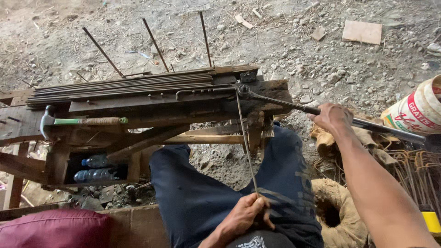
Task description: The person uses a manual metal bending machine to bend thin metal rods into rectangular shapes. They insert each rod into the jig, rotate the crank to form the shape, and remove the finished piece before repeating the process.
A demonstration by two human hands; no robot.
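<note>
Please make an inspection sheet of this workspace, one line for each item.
Surface: rough wooden bench, dark and worn.
Job's things: thin steel rod runs from the bending head at the bench's end down to the left hand; long bending lever gripped by the right hand; bundle of straight rods lies along the bench.
Clutter: hammer lies on the bench; plastic bottles stand underneath; bent wire pieces are heaped at the right.
Grippers: both hands are closed, left around the rod, right around the lever.
Cables: nothing seen.
Surroundings: gravel ground, cardboard scrap, white bucket, burlap sack, maroon cushion.
</note>
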